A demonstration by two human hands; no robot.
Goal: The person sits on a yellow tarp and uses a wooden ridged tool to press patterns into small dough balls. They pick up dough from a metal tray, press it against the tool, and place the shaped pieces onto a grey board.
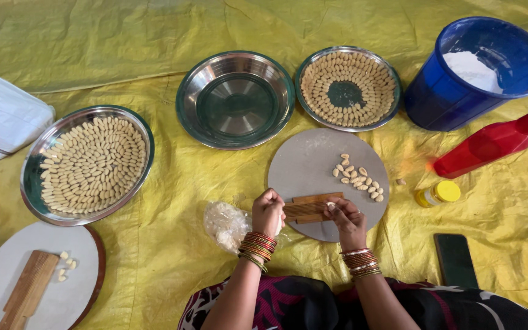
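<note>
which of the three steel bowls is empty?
The middle steel bowl, at top centre. The left bowl is packed with dough pieces, and the right bowl holds them in rings around a bare centre.

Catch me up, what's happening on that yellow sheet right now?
A person sits at a round grey board. The left hand steadies a small ridged wooden paddle, and the right hand presses at its end. A cluster of shaped dough pieces lies on the board. Two steel plates, the left plate and the far plate, hold rows of pieces; the middle plate holds none.
</note>
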